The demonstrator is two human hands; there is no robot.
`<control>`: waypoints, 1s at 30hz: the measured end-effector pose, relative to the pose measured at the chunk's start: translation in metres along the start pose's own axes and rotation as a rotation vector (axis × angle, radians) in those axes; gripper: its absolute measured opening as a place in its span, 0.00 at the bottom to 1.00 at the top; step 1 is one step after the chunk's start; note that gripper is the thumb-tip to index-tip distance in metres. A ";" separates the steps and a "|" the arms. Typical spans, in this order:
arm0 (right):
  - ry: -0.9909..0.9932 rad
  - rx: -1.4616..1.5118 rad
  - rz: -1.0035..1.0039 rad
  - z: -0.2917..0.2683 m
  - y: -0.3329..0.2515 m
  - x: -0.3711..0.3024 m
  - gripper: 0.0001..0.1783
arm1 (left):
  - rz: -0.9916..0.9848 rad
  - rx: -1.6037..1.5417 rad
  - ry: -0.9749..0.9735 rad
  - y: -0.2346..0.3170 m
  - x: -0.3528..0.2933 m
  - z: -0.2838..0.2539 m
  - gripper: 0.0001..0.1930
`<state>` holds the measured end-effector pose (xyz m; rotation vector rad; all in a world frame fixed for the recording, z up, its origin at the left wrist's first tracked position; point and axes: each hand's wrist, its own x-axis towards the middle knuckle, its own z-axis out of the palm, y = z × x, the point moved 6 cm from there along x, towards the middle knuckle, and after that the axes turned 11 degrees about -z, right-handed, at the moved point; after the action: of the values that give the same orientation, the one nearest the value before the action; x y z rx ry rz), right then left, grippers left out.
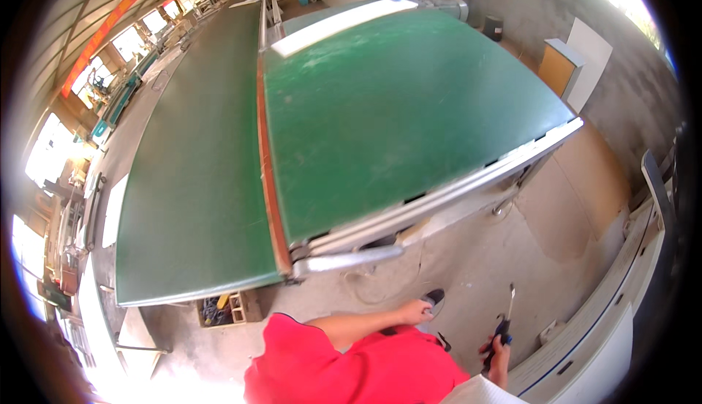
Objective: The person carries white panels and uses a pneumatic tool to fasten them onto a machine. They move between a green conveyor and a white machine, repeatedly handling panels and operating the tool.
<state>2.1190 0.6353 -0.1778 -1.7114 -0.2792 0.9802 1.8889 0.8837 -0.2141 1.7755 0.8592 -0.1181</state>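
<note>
My left hand (416,312) hangs in front of my red shirt, above a dark shoe (435,296). Its fingers look curled together, and whatever they may hold is too small to make out. Lower right, my right hand (499,354) is closed round the dark handle of a slim tool (503,329) with a blue part. The tool's thin metal shaft points up and away from me and ends in a paler tip; its exact kind does not show. Neither hand touches the green-topped table (380,119) ahead of me.
A long white panel (344,27) lies at the table's far end. A brown strip (268,155) divides the green surface. Beneath the near left corner stands a wooden box (238,307) of tools. Long pale panels (585,353) line my right; boards (589,60) lean on the wall.
</note>
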 end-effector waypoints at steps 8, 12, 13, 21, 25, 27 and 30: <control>-0.017 0.185 0.146 -0.124 -0.038 0.127 0.26 | 0.344 0.035 -0.006 0.285 0.232 -0.040 0.22; 0.008 0.238 0.170 -0.177 -0.057 0.235 0.28 | 0.314 0.024 0.019 0.362 0.341 -0.049 0.21; 0.009 0.206 0.154 -0.189 -0.071 0.260 0.28 | 0.288 0.000 0.046 0.368 0.365 -0.047 0.21; -0.248 -0.085 0.057 -0.267 -0.224 0.483 0.26 | 0.065 -0.065 0.174 0.417 0.478 -0.016 0.24; -0.171 -0.131 -0.074 -0.318 -0.324 0.576 0.27 | 0.047 -0.087 0.161 0.455 0.541 -0.010 0.23; -0.084 -0.067 -0.095 -0.354 -0.344 0.625 0.29 | 0.051 -0.056 0.153 0.477 0.587 -0.009 0.23; 0.033 0.034 -0.020 -0.393 -0.352 0.670 0.30 | 0.044 -0.140 0.057 0.503 0.662 -0.001 0.22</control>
<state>2.9247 0.9136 -0.1539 -1.6892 -0.2568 0.9360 2.6738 1.1430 -0.1307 1.6722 0.8481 0.0217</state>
